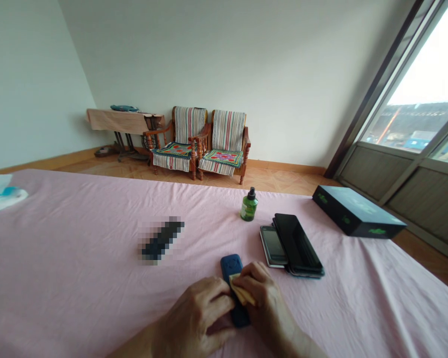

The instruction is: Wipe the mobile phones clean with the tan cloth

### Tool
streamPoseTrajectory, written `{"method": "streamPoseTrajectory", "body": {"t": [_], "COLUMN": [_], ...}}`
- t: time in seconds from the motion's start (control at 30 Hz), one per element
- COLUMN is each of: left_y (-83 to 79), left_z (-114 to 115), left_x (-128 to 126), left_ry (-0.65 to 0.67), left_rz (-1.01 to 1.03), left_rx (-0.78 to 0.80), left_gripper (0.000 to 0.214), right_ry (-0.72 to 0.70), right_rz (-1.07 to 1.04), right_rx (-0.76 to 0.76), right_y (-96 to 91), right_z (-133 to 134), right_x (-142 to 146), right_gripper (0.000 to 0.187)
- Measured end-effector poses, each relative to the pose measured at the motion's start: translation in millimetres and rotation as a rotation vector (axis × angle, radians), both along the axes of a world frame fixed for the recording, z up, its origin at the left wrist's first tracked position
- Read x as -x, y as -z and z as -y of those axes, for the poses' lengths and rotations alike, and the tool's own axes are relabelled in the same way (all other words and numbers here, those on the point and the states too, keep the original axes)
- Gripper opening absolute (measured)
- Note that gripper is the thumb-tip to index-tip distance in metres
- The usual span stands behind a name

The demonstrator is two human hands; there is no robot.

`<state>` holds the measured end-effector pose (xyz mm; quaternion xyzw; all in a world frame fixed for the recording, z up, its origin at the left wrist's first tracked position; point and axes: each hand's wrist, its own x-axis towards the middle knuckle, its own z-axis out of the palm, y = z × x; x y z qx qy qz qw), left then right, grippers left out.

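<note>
A slim dark-blue phone (pixel 231 264) lies on the pink sheet in front of me, a round camera area showing at its far end. My left hand (pixel 203 313) grips its left edge, with the fingers bent against the side. Pinched in my right hand (pixel 263 298) is a folded yellow cloth (pixel 242 293), pressed onto the phone's upper surface. Both hands cover part of the phone's middle and near end.
Right of my hands lie a grey-screened phone (pixel 275 246) and a stack of black devices (pixel 298 243). A green pump bottle (pixel 249 206) stands behind them. Farther right sits a black box (pixel 358 211). A pixelated dark object (pixel 163 241) is left; a tissue pack (pixel 3 196) is far left.
</note>
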<state>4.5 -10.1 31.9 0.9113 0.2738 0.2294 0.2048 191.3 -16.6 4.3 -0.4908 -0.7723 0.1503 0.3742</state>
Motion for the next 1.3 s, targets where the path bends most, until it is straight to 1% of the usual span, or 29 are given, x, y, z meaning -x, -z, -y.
{"method": "streamPoseTrajectory", "body": {"t": [0.13, 0.3, 0.37, 0.43, 0.5, 0.6, 0.67, 0.8, 0.87, 0.93, 1.0, 1.03, 1.07, 1.13, 1.2, 1.23, 1.27, 1.3], "left_y": [0.5, 1.2, 2.1, 3.7, 6.2, 10.3, 11.6, 7.6, 4.6, 5.1, 12.2, 18.5, 26.5, 44.9, 60.9, 66.2, 69.1, 69.8], "left_z": [3.8, 7.9, 8.5, 8.3, 7.3, 4.9, 3.1, 2.2, 3.1, 3.4, 1.2, -0.9, -3.6, -9.8, -15.5, -17.7, -19.2, -20.2], "left_x": [-2.7, -6.4, -7.5, -7.7, -6.5, -2.4, 1.0, 5.5, 5.6, 4.6, 2.9, 2.0, 1.1, -0.5, -0.8, -0.2, 0.8, 2.3], "left_ry": [-0.045, -0.086, -0.087, -0.070, -0.049, -0.027, -0.017, 0.009, -0.017, -0.048, -0.034, -0.027, -0.018, -0.016, -0.066, -0.072, -0.094, -0.105], "left_rz": [-0.054, -0.110, -0.119, -0.136, -0.156, -0.169, -0.156, -0.087, -0.062, -0.064, -0.082, -0.087, -0.078, -0.015, 0.062, 0.067, 0.075, 0.063], "left_rx": [-0.003, -0.034, -0.077, -0.135, -0.194, -0.234, -0.221, -0.161, -0.137, -0.128, -0.153, -0.194, -0.228, -0.355, -0.468, -0.473, -0.419, -0.328], "left_gripper": [0.037, 0.035, 0.037, 0.034, 0.029, 0.025, 0.020, 0.025, 0.026, 0.028, 0.034, 0.037, 0.035, 0.032, 0.013, 0.009, 0.007, 0.005], "right_ry": [0.013, 0.028, 0.019, -0.002, -0.017, -0.012, -0.003, -0.016, -0.025, 0.000, 0.041, 0.055, 0.063, 0.067, 0.065, 0.060, 0.051, 0.034], "right_rz": [0.029, -0.006, -0.006, 0.005, 0.018, 0.039, 0.055, 0.065, 0.056, 0.050, 0.053, 0.058, 0.060, 0.059, 0.053, 0.050, 0.050, 0.054], "right_rx": [-0.019, -0.046, -0.069, -0.076, -0.067, -0.058, -0.060, -0.057, -0.054, -0.052, -0.050, -0.044, -0.037, -0.025, -0.036, -0.054, -0.077, -0.105], "right_y": [4.0, 10.4, 10.7, 9.5, 7.9, 7.5, 8.6, 10.9, 10.7, 8.9, 5.6, 3.7, 1.8, -0.9, -0.4, 1.6, 4.9, 9.4], "right_z": [-8.8, -19.0, -19.3, -16.0, -9.6, 2.8, 11.1, 21.1, 18.5, 9.1, -5.4, -13.3, -20.9, -33.1, -38.9, -39.3, -38.3, -36.2], "right_x": [-2.1, -5.8, -6.0, -4.2, -0.6, 5.3, 7.3, 4.4, 1.3, -1.1, -1.7, -1.4, -0.8, 0.2, 0.0, -0.8, -1.9, -3.3], "right_gripper": [0.035, 0.045, 0.042, 0.036, 0.029, 0.027, 0.028, 0.031, 0.032, 0.033, 0.033, 0.034, 0.035, 0.040, 0.042, 0.041, 0.040, 0.037]}}
